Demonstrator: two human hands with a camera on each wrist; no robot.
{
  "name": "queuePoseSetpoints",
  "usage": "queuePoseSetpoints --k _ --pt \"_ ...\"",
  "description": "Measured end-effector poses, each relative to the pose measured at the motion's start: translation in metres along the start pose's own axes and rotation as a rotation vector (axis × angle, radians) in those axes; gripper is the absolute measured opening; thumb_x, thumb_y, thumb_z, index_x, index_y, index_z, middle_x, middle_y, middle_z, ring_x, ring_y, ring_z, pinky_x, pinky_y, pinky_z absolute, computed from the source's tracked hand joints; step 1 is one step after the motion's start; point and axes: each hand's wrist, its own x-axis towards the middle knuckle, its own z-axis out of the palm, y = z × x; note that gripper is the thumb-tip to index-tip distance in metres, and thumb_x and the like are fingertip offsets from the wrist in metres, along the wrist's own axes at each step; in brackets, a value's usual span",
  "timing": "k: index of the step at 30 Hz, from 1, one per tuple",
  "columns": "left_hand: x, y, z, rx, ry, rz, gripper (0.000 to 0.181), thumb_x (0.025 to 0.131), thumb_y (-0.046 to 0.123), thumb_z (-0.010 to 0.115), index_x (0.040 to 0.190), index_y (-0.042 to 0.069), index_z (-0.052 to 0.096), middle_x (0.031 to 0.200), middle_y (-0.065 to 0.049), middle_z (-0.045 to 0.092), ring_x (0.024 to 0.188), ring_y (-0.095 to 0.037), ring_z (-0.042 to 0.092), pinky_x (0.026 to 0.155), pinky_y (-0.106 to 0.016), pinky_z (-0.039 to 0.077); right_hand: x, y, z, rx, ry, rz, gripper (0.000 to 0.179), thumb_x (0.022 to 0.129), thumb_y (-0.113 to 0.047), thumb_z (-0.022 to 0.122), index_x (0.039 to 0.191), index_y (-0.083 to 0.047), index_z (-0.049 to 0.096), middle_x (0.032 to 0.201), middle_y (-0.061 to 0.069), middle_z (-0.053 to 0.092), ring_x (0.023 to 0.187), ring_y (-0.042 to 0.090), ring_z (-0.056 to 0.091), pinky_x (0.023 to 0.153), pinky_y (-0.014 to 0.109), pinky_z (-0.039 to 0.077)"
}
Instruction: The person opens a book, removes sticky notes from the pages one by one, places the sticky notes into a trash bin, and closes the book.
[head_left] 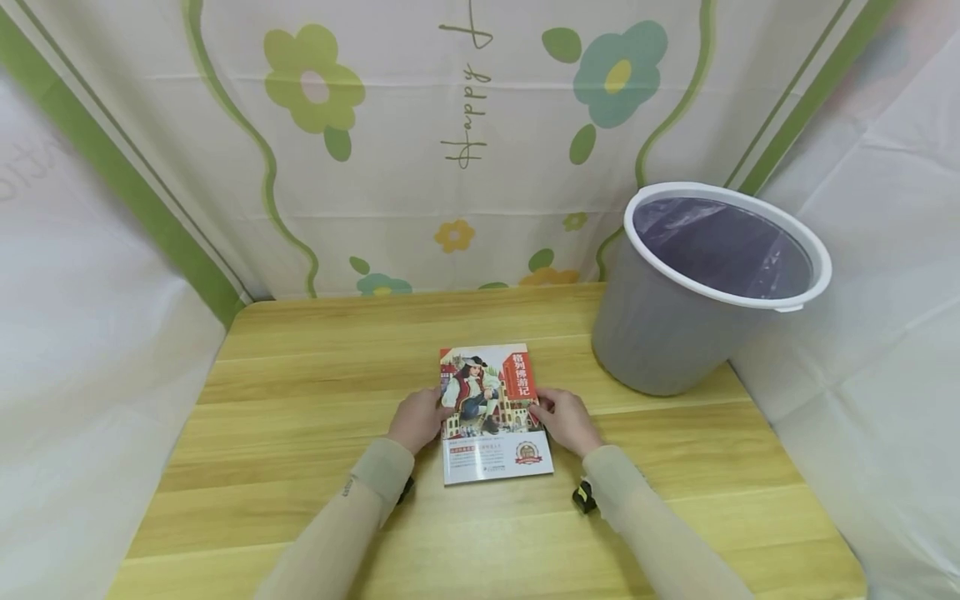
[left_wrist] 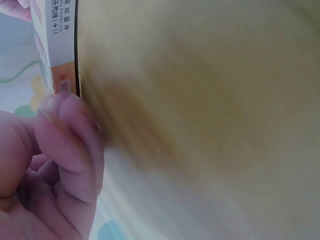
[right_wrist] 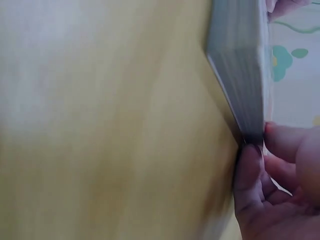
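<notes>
A paperback book (head_left: 491,454) with a colourful cover of a seated figure in a hat lies face up between both hands in the head view. My left hand (head_left: 416,421) holds its left side, thumb over the cover edge. On the opposite side my right hand (head_left: 570,423) pinches the book's edge between thumb and fingers. The left wrist view shows the printed spine (left_wrist: 61,35) with fingertips right at it. In the right wrist view the page block (right_wrist: 239,75) shows, gripped near its edge.
A grey bin (head_left: 656,325) with a white rim and a dark liner stands at the back right of the wooden table (head_left: 315,358). Behind the table hangs a flowered curtain (head_left: 405,183). White cloth (head_left: 82,333) hangs at the left side, and similar cloth at the right.
</notes>
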Motion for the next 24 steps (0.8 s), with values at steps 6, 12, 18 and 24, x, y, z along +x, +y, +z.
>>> queuePoseSetpoints --k 6,12,18,24 --pt "-0.001 0.007 -0.003 0.053 0.017 -0.005 0.055 0.094 0.027 0.068 0.136 -0.007 0.055 0.125 -0.023 0.064 0.109 -0.038 0.064 0.093 -0.048 0.051 0.001 -0.003 -0.005 -0.002 -0.038 0.007 0.042 0.096 -0.017 0.067 0.134 -0.001 0.060 0.080 -0.001 0.059 0.071 0.014 0.054 0.059 0.029 0.047" --pt "-0.001 0.011 0.002 0.140 0.043 0.019 0.052 0.093 0.032 0.068 0.128 -0.006 0.061 0.116 -0.022 0.068 0.097 -0.036 0.069 0.083 -0.046 0.056 -0.002 -0.004 -0.010 -0.013 -0.047 0.050 0.044 0.095 -0.018 0.068 0.135 -0.002 0.059 0.087 0.000 0.063 0.073 0.014 0.055 0.059 0.029 0.049" --pt "-0.001 0.012 0.003 0.132 0.041 0.002 0.050 0.091 0.029 0.070 0.126 -0.006 0.063 0.115 -0.020 0.069 0.094 -0.037 0.069 0.081 -0.046 0.056 -0.002 -0.005 -0.009 -0.017 -0.060 0.056 0.046 0.096 -0.019 0.067 0.136 0.000 0.058 0.094 0.002 0.065 0.071 0.014 0.055 0.058 0.029 0.050" --pt "-0.003 0.010 0.003 0.141 0.036 -0.005 0.049 0.091 0.028 0.070 0.125 -0.006 0.064 0.112 -0.021 0.070 0.092 -0.036 0.069 0.080 -0.045 0.057 -0.001 -0.008 -0.007 -0.029 -0.075 0.052 0.046 0.096 -0.018 0.066 0.137 0.002 0.056 0.081 0.002 0.061 0.067 0.015 0.052 0.059 0.030 0.048"
